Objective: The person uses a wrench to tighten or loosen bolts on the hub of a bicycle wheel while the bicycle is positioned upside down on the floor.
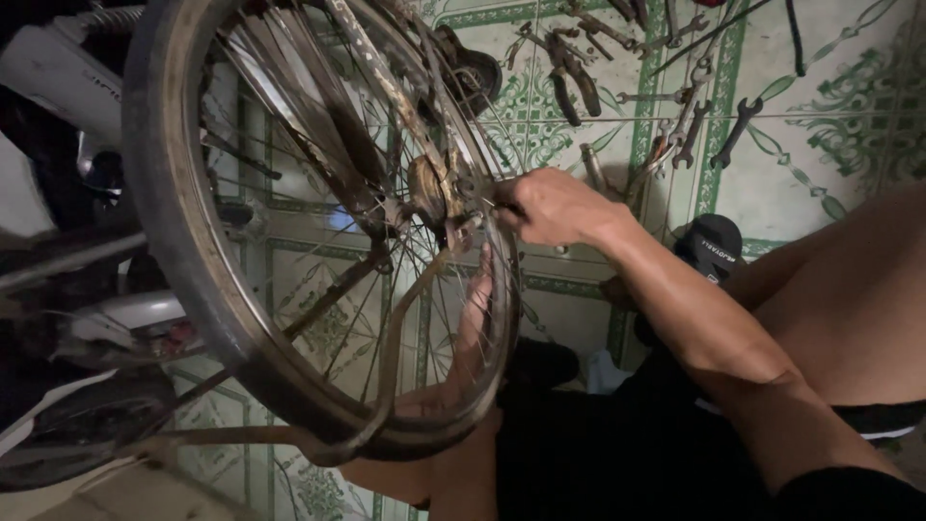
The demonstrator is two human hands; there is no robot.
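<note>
Right hand at rusty hub of bicycle wheel, fingers pinched shut on small part, unclear what. Left hand behind spokes, grip can't tell. Wrenches, pliers on tiled floor.

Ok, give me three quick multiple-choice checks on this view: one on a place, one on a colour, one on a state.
1. Where do the loose tools lie?
A. on the tiled floor beyond the wheel
B. in a toolbox
C. on a bench

2. What colour is the pattern on the floor tiles?
A. red
B. green
C. blue

3. What is the right hand doing?
A. lying flat on the floor
B. gripping a hammer
C. closed at the wheel hub

Answers:
1 A, the wrenches and pliers are spread on the tiles above the wheel.
2 B, green scrolls and borders run over pale tiles.
3 C, its fingers are curled at the hub; the left hand reaches up behind the spokes.
</note>
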